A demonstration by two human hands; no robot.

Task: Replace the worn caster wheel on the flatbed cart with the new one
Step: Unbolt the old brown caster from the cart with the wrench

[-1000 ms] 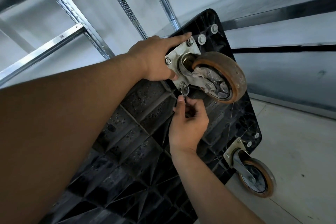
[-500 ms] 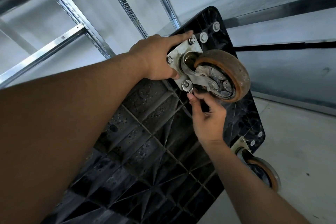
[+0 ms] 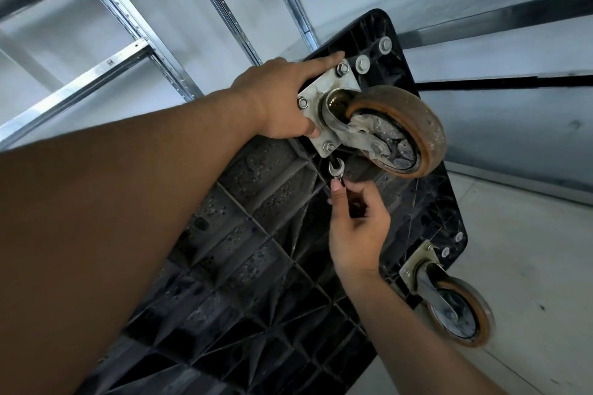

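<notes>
The black flatbed cart (image 3: 256, 234) stands tipped up, its ribbed underside facing me. A worn caster wheel (image 3: 404, 128) with a brown, dirty tread hangs from a grey mounting plate (image 3: 324, 96) held by several bolts. My left hand (image 3: 279, 99) lies flat against the cart beside the plate, index finger stretched along its top edge. My right hand (image 3: 356, 228) grips a small open-end wrench (image 3: 336, 169), whose jaw sits just below the plate's lower bolt (image 3: 328, 146) without touching it.
A second caster (image 3: 455, 311) with an orange tread is mounted at the cart's lower right corner. Metal shelving uprights (image 3: 122, 9) rise behind the cart on the left. Grey floor (image 3: 529, 250) lies to the right.
My right hand has pulled the wrench down off the lower bolt, after having the jaw on it half a second ago. My left hand stays on the plate.
</notes>
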